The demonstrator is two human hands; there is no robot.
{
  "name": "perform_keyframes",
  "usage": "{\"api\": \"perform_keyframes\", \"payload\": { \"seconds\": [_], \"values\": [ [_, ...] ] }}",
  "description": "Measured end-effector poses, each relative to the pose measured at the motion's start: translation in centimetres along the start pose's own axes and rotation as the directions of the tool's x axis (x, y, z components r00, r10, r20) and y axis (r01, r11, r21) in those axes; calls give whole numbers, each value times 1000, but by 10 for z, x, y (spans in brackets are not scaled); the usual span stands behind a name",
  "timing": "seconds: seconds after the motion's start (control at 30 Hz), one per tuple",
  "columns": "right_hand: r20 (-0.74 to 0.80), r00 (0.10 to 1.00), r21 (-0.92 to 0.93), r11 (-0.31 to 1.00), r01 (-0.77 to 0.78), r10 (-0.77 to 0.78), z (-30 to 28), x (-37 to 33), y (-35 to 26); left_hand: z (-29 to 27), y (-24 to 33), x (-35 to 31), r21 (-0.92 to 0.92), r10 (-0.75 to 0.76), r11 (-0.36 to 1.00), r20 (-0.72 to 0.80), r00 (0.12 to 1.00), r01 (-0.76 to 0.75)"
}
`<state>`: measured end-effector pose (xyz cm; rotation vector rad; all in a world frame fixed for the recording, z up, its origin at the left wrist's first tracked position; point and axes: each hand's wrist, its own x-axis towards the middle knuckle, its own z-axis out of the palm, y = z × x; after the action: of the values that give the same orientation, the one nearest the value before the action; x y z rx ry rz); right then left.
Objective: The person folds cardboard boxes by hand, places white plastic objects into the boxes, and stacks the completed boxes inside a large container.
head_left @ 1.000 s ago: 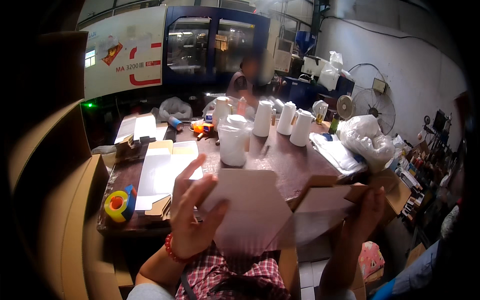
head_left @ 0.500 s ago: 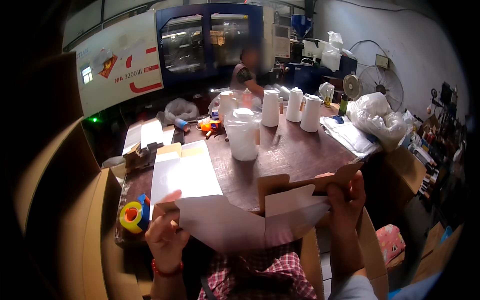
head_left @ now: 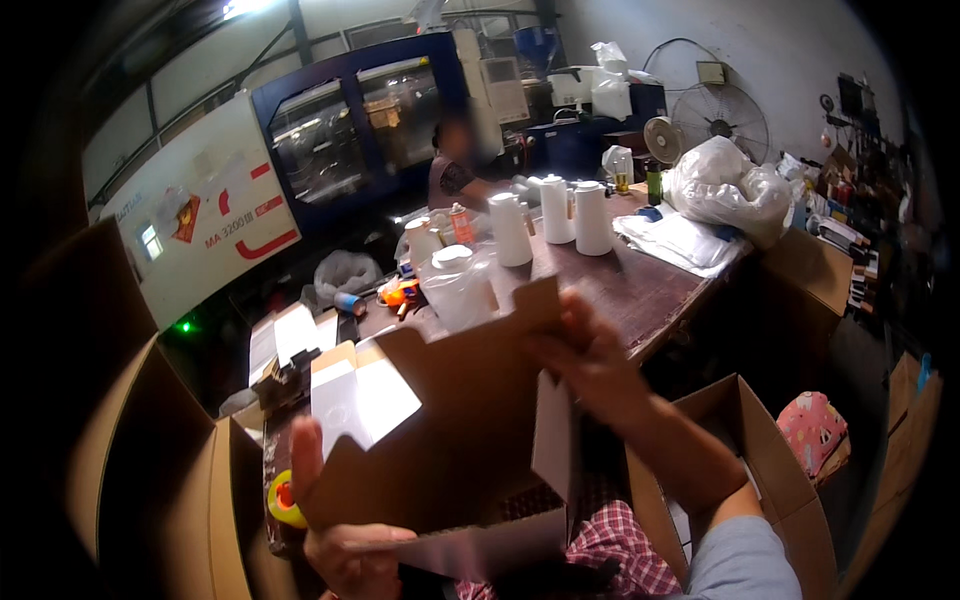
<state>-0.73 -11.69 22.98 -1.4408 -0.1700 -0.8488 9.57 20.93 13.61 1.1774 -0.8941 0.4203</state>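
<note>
Tilted in front of me is an open carton (head_left: 450,430), brown inside and white outside, with its walls spread apart. My left hand (head_left: 345,540) grips its near left edge, the thumb raised along the side. At the far right corner, my right hand (head_left: 590,365) pinches the wall beside a flap. Behind the carton, a white jug in a clear plastic bag (head_left: 458,290) stands on the dark table (head_left: 640,290), partly covered by the carton. A white flat carton (head_left: 365,400) lies at the left of the table.
Three white jugs, including the middle one (head_left: 555,210), stand farther back. Yellow tape (head_left: 285,500) sits at the table's left edge. A large brown box (head_left: 735,430) is at my right. Across the table a person (head_left: 460,175) sits before a machine. Plastic bags (head_left: 730,190) lie at right.
The carton has gone from a flattened, folded shape to an opened one, its brown inside turned toward me. My right hand has risen and moved left; my left hand has dropped. The view has tilted.
</note>
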Motion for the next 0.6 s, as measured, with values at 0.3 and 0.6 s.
{"api": "perform_keyframes", "payload": {
  "seconds": [0.3, 0.6],
  "values": [
    [625, 724, 10, 931, 365, -290, 20, -10, 35, 46, 36, 63, 275, 188, 940, 80, 979, -203],
    [755, 653, -176, 978, 111, 62, 0, 0, 47, 49, -12, 3, 159, 498, 844, 119, 859, -512]
  ]
}}
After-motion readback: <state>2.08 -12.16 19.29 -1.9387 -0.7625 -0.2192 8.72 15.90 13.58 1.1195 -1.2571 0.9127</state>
